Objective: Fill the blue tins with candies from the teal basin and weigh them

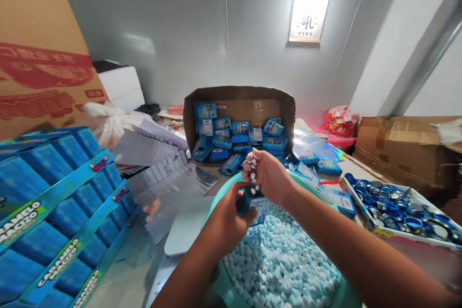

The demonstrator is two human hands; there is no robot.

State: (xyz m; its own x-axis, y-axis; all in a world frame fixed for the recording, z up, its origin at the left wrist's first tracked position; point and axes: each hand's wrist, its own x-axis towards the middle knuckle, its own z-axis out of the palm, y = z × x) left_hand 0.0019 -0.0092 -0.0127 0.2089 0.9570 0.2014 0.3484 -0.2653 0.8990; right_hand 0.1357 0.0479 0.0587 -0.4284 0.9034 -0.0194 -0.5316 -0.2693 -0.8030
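My left hand (pixel 229 216) is wrapped round a small blue candy box (pixel 259 206), held upright over a teal basin (pixel 222 195). Just above the box, my right hand (pixel 269 175) is cupped and tilted. Small white candies (pixel 253 175) lie in its curled fingers and spill down toward the top of the box. Below both hands, the basin is heaped with pale blue and white candies (pixel 281 255). The box's opening is mostly hidden by the falling candies and my fingers.
Behind the basin, a cardboard box (pixel 240 94) on its side holds several blue candy boxes (pixel 240 128). At right, a tray (pixel 391 233) contains blue caps (pixel 411 221). Packed display trays (pixel 57 260) are stacked at left. A flat white scale (pixel 186 226) sits beside the basin.
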